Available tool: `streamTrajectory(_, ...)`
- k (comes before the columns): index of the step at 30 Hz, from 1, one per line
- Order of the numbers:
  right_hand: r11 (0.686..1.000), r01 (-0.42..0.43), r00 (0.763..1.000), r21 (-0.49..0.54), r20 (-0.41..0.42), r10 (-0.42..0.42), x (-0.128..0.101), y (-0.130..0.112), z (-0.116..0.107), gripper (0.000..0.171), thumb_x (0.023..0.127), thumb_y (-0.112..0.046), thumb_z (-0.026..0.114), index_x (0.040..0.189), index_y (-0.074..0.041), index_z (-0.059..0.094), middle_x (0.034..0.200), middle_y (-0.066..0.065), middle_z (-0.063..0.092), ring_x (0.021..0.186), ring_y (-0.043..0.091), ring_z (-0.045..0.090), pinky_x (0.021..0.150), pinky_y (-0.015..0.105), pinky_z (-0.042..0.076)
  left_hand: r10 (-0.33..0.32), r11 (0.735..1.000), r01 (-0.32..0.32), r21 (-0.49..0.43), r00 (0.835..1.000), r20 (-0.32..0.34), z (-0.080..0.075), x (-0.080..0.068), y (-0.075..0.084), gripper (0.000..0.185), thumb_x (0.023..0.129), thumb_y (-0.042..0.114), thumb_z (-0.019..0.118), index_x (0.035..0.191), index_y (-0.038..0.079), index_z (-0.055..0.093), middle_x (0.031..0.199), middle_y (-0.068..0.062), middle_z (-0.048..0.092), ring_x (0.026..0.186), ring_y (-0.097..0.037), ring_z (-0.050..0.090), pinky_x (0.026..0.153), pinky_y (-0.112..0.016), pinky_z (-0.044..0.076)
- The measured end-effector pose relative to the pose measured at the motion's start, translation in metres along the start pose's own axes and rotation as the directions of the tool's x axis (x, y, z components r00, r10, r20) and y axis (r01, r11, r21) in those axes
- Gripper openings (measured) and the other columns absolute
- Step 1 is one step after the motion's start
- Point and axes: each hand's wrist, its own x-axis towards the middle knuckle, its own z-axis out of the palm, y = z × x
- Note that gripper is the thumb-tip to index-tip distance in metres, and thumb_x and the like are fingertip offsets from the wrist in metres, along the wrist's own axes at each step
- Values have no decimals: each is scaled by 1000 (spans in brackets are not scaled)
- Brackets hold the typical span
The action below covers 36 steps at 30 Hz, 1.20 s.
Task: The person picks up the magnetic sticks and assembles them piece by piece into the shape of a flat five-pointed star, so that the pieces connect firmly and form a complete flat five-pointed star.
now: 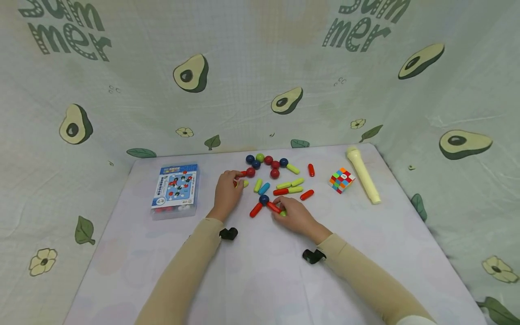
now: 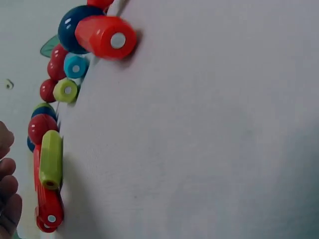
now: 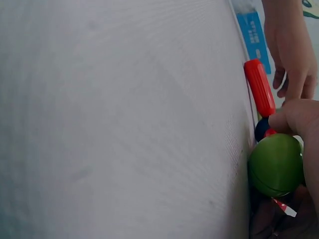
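Note:
In the head view, my left hand (image 1: 228, 192) is over the left end of the loose pieces, beside a red rod (image 1: 243, 173) and a yellow-green rod (image 1: 245, 183). Its fingers (image 2: 9, 184) show at the edge of the left wrist view, apart from the yellow-green rod (image 2: 51, 159) there. My right hand (image 1: 298, 217) holds a green ball (image 3: 275, 164), thumb at its upper side. The ball meets the end of a red rod (image 1: 273, 207). That rod joins a dark blue ball (image 1: 264, 199), which bears a second red rod (image 1: 256, 210).
Several red, blue and green balls (image 1: 268, 160) and coloured rods (image 1: 284, 185) lie beyond the hands. A boxed molecule model kit (image 1: 175, 187) is at the left. To the right are a puzzle cube (image 1: 341, 180) and a pale yellow microphone-shaped object (image 1: 363, 175). Patterned cloth hangs behind.

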Motion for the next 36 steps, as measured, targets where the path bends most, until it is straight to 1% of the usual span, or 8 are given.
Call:
streamTrajectory(4,1000,10,1000,7,19,-10,1,2,0,39,93,-34,75,126,-16,64,92,-5,59,88,16,54,78,32,49,13,998,-13,61,1000,1,0,13,-4,31,99,22,67,128,10,64,125,-8,59,113,-26,53,100,-41,46)
streamTrajectory(7,1000,29,999,11,30,-29,2,3,-1,41,93,-35,74,128,-16,63,92,-5,59,88,16,54,78,31,49,33,992,-35,119,999,17,2,21,-4,35,99,23,68,131,10,63,130,-9,61,118,-28,54,104,-44,44)
streamTrajectory(12,999,41,998,17,38,-41,2,3,-1,42,93,-36,74,128,-16,63,91,-6,58,87,15,54,76,31,49,38,974,-61,217,993,110,3,30,5,42,99,26,67,138,10,60,136,-10,61,124,-30,54,107,-46,43)
streamTrajectory(16,999,47,998,21,39,-47,3,3,-2,42,93,-36,75,127,-16,64,89,-6,59,85,15,54,75,31,49,32,952,-80,294,986,165,3,35,10,43,100,29,66,139,11,60,137,-10,61,123,-30,53,105,-47,45)
streamTrajectory(19,999,46,998,20,43,-46,3,2,-2,42,92,-36,75,127,-16,64,88,-6,58,84,15,55,74,32,49,20,952,-75,295,983,185,6,37,12,45,100,30,66,141,12,59,138,-10,60,122,-30,53,103,-45,47)
streamTrajectory(24,999,38,998,15,51,-39,3,3,-3,43,92,-35,75,128,-15,64,89,-6,58,85,15,54,75,31,49,-5,966,-51,255,976,216,11,39,13,50,98,30,70,144,15,57,138,-11,59,120,-30,55,99,-46,51)
streamTrajectory(32,999,36,998,1,53,-36,3,6,-3,43,93,-37,74,128,-15,63,90,-6,58,86,14,54,76,31,49,19,960,-79,270,975,219,16,42,13,44,98,30,71,140,19,62,131,-11,61,113,-28,57,94,-44,53)
streamTrajectory(36,999,37,998,-9,54,-36,4,8,-3,43,92,-38,74,128,-15,63,90,-7,58,86,14,55,76,30,49,40,960,-97,264,976,214,16,41,13,45,99,29,69,141,16,59,134,-10,61,116,-28,55,96,-44,52)
